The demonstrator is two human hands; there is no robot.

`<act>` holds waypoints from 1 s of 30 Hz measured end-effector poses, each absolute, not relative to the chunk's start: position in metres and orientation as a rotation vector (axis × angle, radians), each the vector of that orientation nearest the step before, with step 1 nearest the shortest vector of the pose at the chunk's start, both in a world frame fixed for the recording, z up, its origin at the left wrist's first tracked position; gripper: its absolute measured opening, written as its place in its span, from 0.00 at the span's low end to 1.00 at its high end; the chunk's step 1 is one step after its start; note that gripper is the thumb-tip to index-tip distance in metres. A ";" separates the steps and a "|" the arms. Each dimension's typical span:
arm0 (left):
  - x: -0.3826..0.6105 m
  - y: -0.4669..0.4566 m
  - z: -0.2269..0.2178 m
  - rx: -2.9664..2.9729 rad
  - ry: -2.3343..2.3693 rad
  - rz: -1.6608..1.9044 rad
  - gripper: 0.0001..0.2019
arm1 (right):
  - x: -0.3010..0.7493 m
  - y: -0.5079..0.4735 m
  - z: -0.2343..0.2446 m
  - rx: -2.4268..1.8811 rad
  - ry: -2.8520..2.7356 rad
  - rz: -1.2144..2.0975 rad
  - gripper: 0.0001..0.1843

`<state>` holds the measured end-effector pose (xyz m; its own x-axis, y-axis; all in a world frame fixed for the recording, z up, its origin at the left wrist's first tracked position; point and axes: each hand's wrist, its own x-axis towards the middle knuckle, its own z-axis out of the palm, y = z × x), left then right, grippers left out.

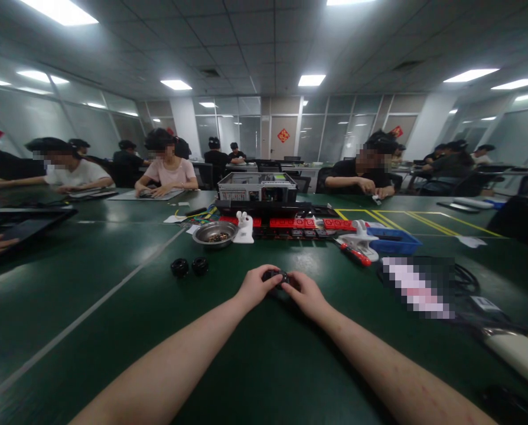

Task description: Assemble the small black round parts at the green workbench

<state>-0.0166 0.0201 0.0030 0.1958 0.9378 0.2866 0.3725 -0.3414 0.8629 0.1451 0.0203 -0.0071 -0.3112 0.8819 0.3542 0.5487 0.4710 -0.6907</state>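
Both my hands meet over a small black round part (278,275) on the green table (113,307). My left hand (256,287) grips its left side with curled fingers. From the right, my right hand (307,293) pinches the same part. Two similar black round parts (189,267) lie side by side on the table to the left of my hands, apart from them.
A metal bowl (215,233) with small pieces, a white holder (245,228), a red and black tray row (303,225), a red-handled tool (355,254), a blue bin (397,241) and an open computer case (257,188) lie beyond. Other people sit around the table.
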 end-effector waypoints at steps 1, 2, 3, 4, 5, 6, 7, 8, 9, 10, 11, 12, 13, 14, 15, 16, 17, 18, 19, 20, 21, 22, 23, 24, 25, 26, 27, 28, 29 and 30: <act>-0.017 0.021 0.002 1.789 1.201 1.107 0.19 | 0.145 0.019 -0.007 -1.161 -1.994 0.570 0.15; -0.017 0.021 0.002 1.752 1.182 1.099 0.20 | 0.145 0.018 -0.008 -1.133 -1.994 0.548 0.17; -0.017 0.022 0.001 1.724 1.169 1.090 0.21 | 0.145 0.017 -0.008 -1.111 -1.999 0.523 0.19; -0.017 0.022 0.000 1.708 1.167 1.084 0.21 | 0.145 0.016 -0.008 -1.097 -2.004 0.500 0.20; -0.017 0.023 0.000 1.707 1.177 1.086 0.21 | 0.145 0.015 -0.008 -1.090 -2.010 0.482 0.21; -0.017 0.023 0.000 1.723 1.195 1.094 0.20 | 0.144 0.015 -0.007 -1.088 -2.014 0.473 0.21; -0.016 0.022 0.000 1.753 1.217 1.104 0.20 | 0.144 0.015 -0.007 -1.090 -2.011 0.472 0.22; -0.016 0.022 0.001 1.791 1.241 1.117 0.19 | 0.144 0.015 -0.006 -1.097 -2.000 0.480 0.22; -0.015 0.021 0.002 1.832 1.260 1.128 0.18 | 0.144 0.016 -0.006 -1.109 -1.984 0.493 0.21; -0.015 0.019 0.003 1.872 1.272 1.134 0.17 | 0.144 0.017 -0.006 -1.123 -1.965 0.508 0.20; -0.014 0.018 0.005 1.912 1.275 1.134 0.17 | 0.145 0.019 -0.006 -1.142 -1.950 0.525 0.18; -0.013 0.016 0.006 1.948 1.274 1.131 0.16 | 0.145 0.020 -0.006 -1.165 -1.940 0.544 0.17; -0.013 0.015 0.008 1.977 1.275 1.130 0.16 | 0.145 0.021 -0.007 -1.191 -1.940 0.566 0.18; -0.012 0.014 0.009 1.997 1.277 1.129 0.16 | 0.145 0.022 -0.007 -1.215 -1.946 0.588 0.20; -0.012 0.013 0.009 2.009 1.281 1.130 0.16 | 0.145 0.023 -0.008 -1.236 -1.957 0.610 0.23; -0.012 0.014 0.009 2.013 1.286 1.133 0.16 | 0.145 0.024 -0.008 -1.253 -1.968 0.631 0.25; -0.012 0.014 0.009 2.013 1.286 1.135 0.16 | 0.145 0.025 -0.008 -1.263 -1.979 0.643 0.26; -0.012 0.015 0.008 2.008 1.280 1.137 0.16 | 0.145 0.025 -0.008 -1.265 -1.988 0.643 0.26; -0.012 0.017 0.006 1.992 1.269 1.136 0.16 | 0.145 0.025 -0.008 -1.260 -1.998 0.634 0.25; -0.012 0.019 0.004 1.960 1.260 1.134 0.17 | 0.145 0.024 -0.007 -1.250 -2.003 0.621 0.24; -0.013 0.020 0.002 1.910 1.253 1.129 0.18 | 0.145 0.024 -0.007 -1.238 -2.006 0.607 0.21; -0.013 0.022 0.001 1.846 1.244 1.113 0.19 | 0.145 0.023 -0.006 -1.220 -2.007 0.590 0.17; -0.013 0.024 -0.001 1.781 1.228 1.089 0.20 | 0.145 0.021 -0.006 -1.197 -2.009 0.573 0.14; -0.014 0.026 -0.001 1.726 1.210 1.063 0.21 | 0.145 0.020 -0.005 -1.169 -2.014 0.556 0.13; -0.015 0.027 -0.002 1.691 1.193 1.042 0.21 | 0.145 0.018 -0.005 -1.143 -2.024 0.536 0.16; -0.015 0.027 -0.002 1.678 1.183 1.029 0.21 | 0.146 0.016 -0.005 -1.120 -2.036 0.513 0.18; -0.016 0.027 -0.001 1.684 1.183 1.026 0.20 | 0.146 0.015 -0.005 -1.098 -2.050 0.491 0.19; -0.017 0.027 -0.001 1.700 1.196 1.035 0.20 | 0.145 0.014 -0.005 -1.084 -2.061 0.472 0.20; -0.017 0.026 0.001 1.719 1.214 1.050 0.20 | 0.145 0.013 -0.005 -1.081 -2.064 0.459 0.20; -0.017 0.025 0.002 1.741 1.232 1.064 0.19 | 0.145 0.013 -0.005 -1.092 -2.056 0.452 0.20</act>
